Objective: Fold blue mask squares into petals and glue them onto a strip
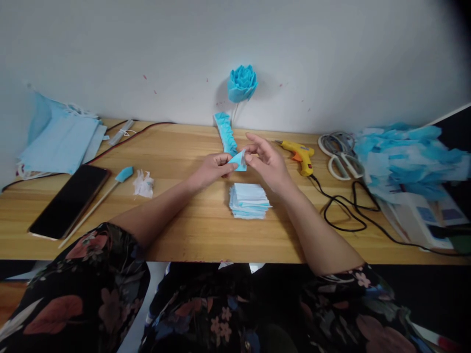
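Between finger and thumb my left hand [212, 169] pinches a small folded piece of blue mask fabric [239, 161]. The fingers of my right hand [268, 163] close on the right corner of the same piece, its index finger raised. Just below the hands lies a stack of pale blue fabric squares [250, 201]. Behind them a row of overlapping folded blue petals [225, 131] stretches back toward the wall. A blue fabric flower [242, 83] on a thin stick leans there.
To the right are a yellow glue gun [303, 156] with a black cord, scissors [344, 164] and a heap of blue fabric [408, 157]. Leftward lie face masks [61, 135], a phone [69, 201], a stick with a blue bud [124, 174] and a white scrap [143, 184].
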Available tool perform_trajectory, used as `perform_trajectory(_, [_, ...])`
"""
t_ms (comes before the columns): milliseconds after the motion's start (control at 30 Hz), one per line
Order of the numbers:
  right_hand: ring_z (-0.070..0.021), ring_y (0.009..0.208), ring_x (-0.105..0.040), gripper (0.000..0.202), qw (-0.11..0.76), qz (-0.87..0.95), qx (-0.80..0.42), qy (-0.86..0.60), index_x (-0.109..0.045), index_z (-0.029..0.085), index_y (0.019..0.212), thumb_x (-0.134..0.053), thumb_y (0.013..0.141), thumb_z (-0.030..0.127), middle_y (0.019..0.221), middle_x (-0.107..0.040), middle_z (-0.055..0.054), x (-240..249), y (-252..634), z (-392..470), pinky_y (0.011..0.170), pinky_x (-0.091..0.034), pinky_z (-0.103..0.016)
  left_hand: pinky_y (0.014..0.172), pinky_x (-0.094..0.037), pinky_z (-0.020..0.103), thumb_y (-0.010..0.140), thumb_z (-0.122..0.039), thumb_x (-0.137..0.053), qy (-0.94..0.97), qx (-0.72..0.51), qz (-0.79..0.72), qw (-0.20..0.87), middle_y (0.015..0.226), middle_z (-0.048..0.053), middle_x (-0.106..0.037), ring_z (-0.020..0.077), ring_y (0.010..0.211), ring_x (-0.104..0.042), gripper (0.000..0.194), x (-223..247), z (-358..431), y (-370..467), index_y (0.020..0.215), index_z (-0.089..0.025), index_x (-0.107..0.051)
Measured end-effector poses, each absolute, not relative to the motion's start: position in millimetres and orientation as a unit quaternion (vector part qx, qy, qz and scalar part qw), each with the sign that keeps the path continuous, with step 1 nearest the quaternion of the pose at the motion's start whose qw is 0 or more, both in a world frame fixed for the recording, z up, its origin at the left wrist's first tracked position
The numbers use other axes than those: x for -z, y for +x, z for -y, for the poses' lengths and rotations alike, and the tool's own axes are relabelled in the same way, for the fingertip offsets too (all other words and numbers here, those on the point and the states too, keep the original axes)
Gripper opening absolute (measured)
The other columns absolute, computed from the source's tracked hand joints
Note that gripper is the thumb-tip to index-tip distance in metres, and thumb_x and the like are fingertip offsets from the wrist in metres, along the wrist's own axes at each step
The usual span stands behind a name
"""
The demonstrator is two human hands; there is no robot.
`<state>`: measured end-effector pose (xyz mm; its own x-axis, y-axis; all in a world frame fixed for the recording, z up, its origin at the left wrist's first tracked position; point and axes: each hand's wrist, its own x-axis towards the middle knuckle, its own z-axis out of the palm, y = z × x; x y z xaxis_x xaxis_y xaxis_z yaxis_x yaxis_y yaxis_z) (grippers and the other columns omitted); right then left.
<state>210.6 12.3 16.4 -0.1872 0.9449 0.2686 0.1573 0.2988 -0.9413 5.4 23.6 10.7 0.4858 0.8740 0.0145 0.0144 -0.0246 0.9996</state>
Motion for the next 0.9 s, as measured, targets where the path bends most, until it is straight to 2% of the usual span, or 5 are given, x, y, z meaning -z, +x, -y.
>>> perform_trajectory(233, [-0.017, 0.084, -0.066, 0.049, 0.506, 0.64, -0.377, -0.439, -0.067, 0.027, 0.132, -0.073, 0.086, 0.04, 0.091, -0.07, 0.0, -14.8, 202.4, -10.7, 0.079, -0.057, -0.033, 0.06, -0.04, 0.024, 0.08, -0.053, -0.078, 0.625, -0.365, -0.35, 0.595, 0.063, -0.002, -0.057, 0.0091, 0.058, -0.049, 0.042, -12.0, -23.0, 6.7, 0.069, -0.018, -0.057])
perform_trajectory(400, [-0.018, 0.085, -0.065, 0.049, 0.506, 0.635, -0.371, -0.45, -0.065, 0.027, 0.133, -0.071, 0.087, 0.042, 0.093, -0.071, -0.001, -14.6, 201.3, -10.7, 0.08, -0.056, -0.036, 0.063, -0.046, 0.024, 0.081, -0.064, -0.074, 0.611, -0.382, -0.353, 0.597, 0.064, -0.001, -0.061, 0.01, 0.059, -0.054, 0.049, -12.8, -23.0, 6.8, 0.073, -0.019, -0.061])
perform_trajectory(600, [-0.0198, 0.084, -0.065, 0.048, 0.495, 0.641, -0.39, -0.439, -0.065, 0.03, 0.133, -0.07, 0.09, 0.05, 0.089, -0.068, -0.001, -14.7, 200.6, -8.1, 0.081, -0.057, -0.039, 0.063, -0.046, 0.024, 0.077, -0.061, -0.079, 0.604, -0.387, -0.354, 0.6, 0.065, -0.002, -0.06, 0.0099, 0.06, -0.054, 0.046, -10.1, -21.7, 7.5, 0.075, -0.018, -0.063])
perform_trajectory(733, [-0.0214, 0.091, -0.067, 0.05, 0.498, 0.644, -0.397, -0.424, -0.065, 0.031, 0.133, -0.068, 0.091, 0.058, 0.098, -0.071, -0.003, -16.0, 202.1, -8.9, 0.087, -0.058, -0.04, 0.061, -0.044, 0.024, 0.075, -0.06, -0.079, 0.604, -0.385, -0.364, 0.595, 0.064, -0.003, -0.057, 0.0095, 0.059, -0.051, 0.046, -9.4, -21.6, 8.4, 0.072, -0.019, -0.061])
perform_trajectory(900, [-0.0192, 0.089, -0.067, 0.048, 0.494, 0.658, -0.372, -0.429, -0.066, 0.03, 0.134, -0.073, 0.089, 0.046, 0.098, -0.072, -0.002, -16.5, 199.5, -9.1, 0.084, -0.058, -0.038, 0.058, -0.041, 0.023, 0.075, -0.061, -0.078, 0.612, -0.378, -0.369, 0.588, 0.062, -0.003, -0.055, 0.0088, 0.057, -0.049, 0.046, -10.7, -21.6, 9.6, 0.073, -0.018, -0.062])
